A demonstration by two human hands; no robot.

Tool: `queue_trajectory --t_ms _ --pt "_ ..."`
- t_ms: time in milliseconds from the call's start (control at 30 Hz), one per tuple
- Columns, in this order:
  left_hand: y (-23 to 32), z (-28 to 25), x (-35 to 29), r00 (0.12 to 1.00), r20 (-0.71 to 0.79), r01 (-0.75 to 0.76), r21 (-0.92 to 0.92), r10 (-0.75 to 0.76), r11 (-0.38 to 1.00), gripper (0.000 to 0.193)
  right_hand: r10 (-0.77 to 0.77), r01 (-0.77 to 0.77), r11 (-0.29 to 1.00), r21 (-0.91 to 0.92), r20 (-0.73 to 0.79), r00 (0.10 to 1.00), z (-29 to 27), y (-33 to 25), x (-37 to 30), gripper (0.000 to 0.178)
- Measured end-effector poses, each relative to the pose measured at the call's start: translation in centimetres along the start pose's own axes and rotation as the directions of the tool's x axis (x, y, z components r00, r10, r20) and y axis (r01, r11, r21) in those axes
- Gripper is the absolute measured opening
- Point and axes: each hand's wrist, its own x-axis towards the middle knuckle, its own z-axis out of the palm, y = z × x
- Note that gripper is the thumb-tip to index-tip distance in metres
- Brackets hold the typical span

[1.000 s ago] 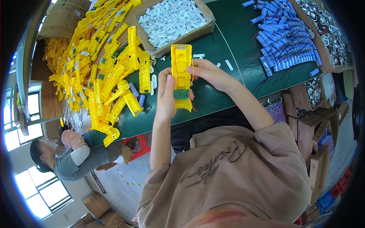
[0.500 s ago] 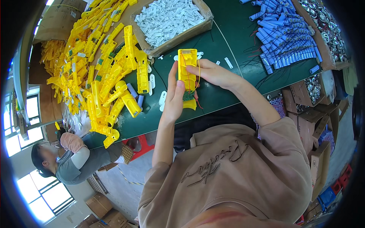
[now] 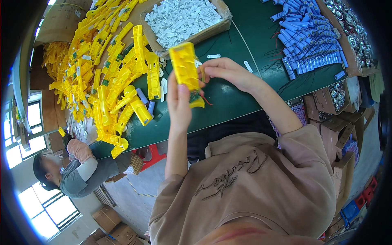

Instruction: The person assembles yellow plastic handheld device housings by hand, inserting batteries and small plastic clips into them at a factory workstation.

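Note:
My left hand (image 3: 179,102) is closed round a long yellow plastic housing (image 3: 183,63), held tilted above the green table with its ribbed hollow side showing. At the housing's lower end I see part of a green circuit board (image 3: 195,96) and a short red wire (image 3: 207,101). My right hand (image 3: 230,74) is at the housing's right edge, thumb and fingers pinched together; what they grip there is too small to tell. Small white plastic plates lie around, one (image 3: 214,56) beyond my right hand and another (image 3: 164,86) left of the housing.
Yellow housings (image 3: 110,85) are heaped on the left, with two blue cylinders (image 3: 143,96) beside them. A carton (image 3: 226,22) of white plates stands at the back. Blue wired cylinders (image 3: 310,45) and a box of shiny round parts (image 3: 353,32) are on the right. Another person (image 3: 77,175) sits at left.
The housing has moved left and slightly away from me and tilted in my left hand. My right hand's fingers have come off its inside to its right edge.

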Motion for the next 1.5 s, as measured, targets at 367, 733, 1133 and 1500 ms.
queue_trajectory --t_ms 367,733,1133,1500 --pt "-0.8 1.0 1.0 0.995 -0.048 -0.073 0.281 0.090 0.957 0.038 -0.555 0.236 0.766 -0.598 -0.431 0.711 5.1 0.6 0.2 0.015" --pt "-0.6 0.7 0.6 0.996 -0.082 0.048 0.054 -0.043 0.997 0.041 -0.851 0.212 0.381 -0.900 -0.252 0.462 6.7 2.5 1.2 0.012" --pt "-1.2 1.7 3.9 0.970 -0.156 -0.161 0.169 0.188 0.972 0.037 -0.902 0.218 0.282 -0.934 -0.180 0.393 6.6 2.7 2.5 0.012" --pt "-1.8 2.6 7.2 0.999 -0.023 -0.033 0.046 0.034 0.998 0.035 -0.872 0.175 0.264 -0.948 -0.158 0.463 3.2 0.9 2.7 0.015"
